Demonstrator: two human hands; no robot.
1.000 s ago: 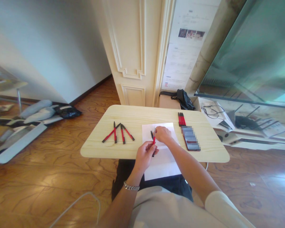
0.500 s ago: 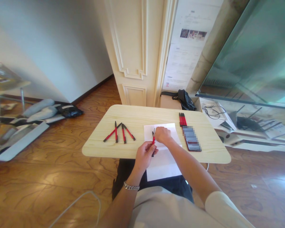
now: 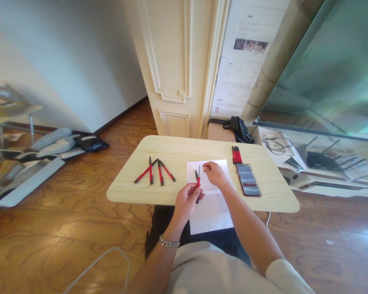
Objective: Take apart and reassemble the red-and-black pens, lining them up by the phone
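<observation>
Pale wood counter, rounded corners. Left part: four red-and-black pens lying loose, fanned, some crossing. Right part: tidy row of red pens, dark phone just beside it. Behind the counter: black bag. Wooden floor with white cable.

Between our left fingers the pen looks like glossy red and black plastic. Under them lies matt white paper on a table of pale, smooth wood grain. A metal bracelet shines on the wrist behind them. The floor beyond is glossy wood.
</observation>
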